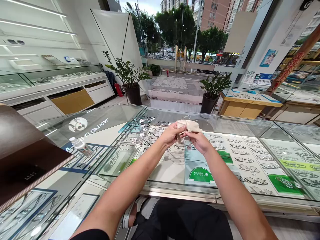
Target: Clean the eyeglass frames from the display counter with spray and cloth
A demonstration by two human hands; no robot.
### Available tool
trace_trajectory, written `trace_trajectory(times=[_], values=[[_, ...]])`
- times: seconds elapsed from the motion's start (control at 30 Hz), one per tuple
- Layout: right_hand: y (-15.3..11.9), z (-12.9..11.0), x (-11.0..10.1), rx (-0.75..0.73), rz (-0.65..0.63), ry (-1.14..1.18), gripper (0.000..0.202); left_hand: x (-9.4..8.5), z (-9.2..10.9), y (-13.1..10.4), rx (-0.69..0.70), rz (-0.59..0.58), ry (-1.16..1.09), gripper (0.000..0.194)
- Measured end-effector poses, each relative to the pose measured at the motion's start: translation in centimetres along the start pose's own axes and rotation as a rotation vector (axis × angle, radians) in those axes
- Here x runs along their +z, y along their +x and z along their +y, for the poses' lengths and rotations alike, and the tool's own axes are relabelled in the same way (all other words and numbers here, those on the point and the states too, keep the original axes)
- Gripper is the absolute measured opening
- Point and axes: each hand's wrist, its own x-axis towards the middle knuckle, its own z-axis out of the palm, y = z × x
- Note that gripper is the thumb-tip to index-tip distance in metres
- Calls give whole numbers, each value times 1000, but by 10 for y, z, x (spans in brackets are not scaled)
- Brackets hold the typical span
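Above the glass display counter (160, 181), both my hands meet around a crumpled beige cloth (193, 126). My left hand (172, 132) is closed on the cloth, its thumb pressing the fabric. Close beside it, my right hand (198, 139) has its fingers pinched together at the cloth's lower edge. Thin dark lines by the cloth may be part of an eyeglass frame, but I cannot make this out clearly. Under the glass below my hands lie rows of eyeglasses (245, 160).
A white spray bottle (82, 146) stands on the glass at left, near a dark brown panel (30, 153). A green sign (201, 175) lies inside the counter. Potted plants (132, 95) stand beyond it by the glass front. Another display cabinet (250, 106) is at right.
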Motion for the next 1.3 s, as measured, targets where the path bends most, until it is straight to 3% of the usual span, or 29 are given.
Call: trace_trajectory(times=[0.2, 0.37, 0.6, 0.77, 0.97, 1.07, 1.17, 1.3], values=[[-2, 1, 4, -21, -40, -84, 28, -2, -5, 2, 18, 40, 128, 67], [-2, -5, -2, -31, -27, -20, 26, -1, 2, -1, -15, -30, 50, 54], [-2, 3, 4, -39, -12, -71, 26, 8, -5, 0, 77, 108, 79, 61], [-2, 4, 7, -56, -48, -116, 28, 5, -7, 5, 24, 169, 46, 65], [-5, -13, -1, -73, -49, -31, 30, -6, 2, 12, 24, 159, -148, 48], [-17, -32, 2, -142, -78, -51, 28, -17, 6, 15, 1, 173, -149, 52], [-34, -60, 6, -259, -99, -304, 26, -28, 12, 15, -50, 150, -102, 60], [-51, -92, 12, -460, -124, -1123, 19, -35, 17, 10, -213, 82, 34, 66]])
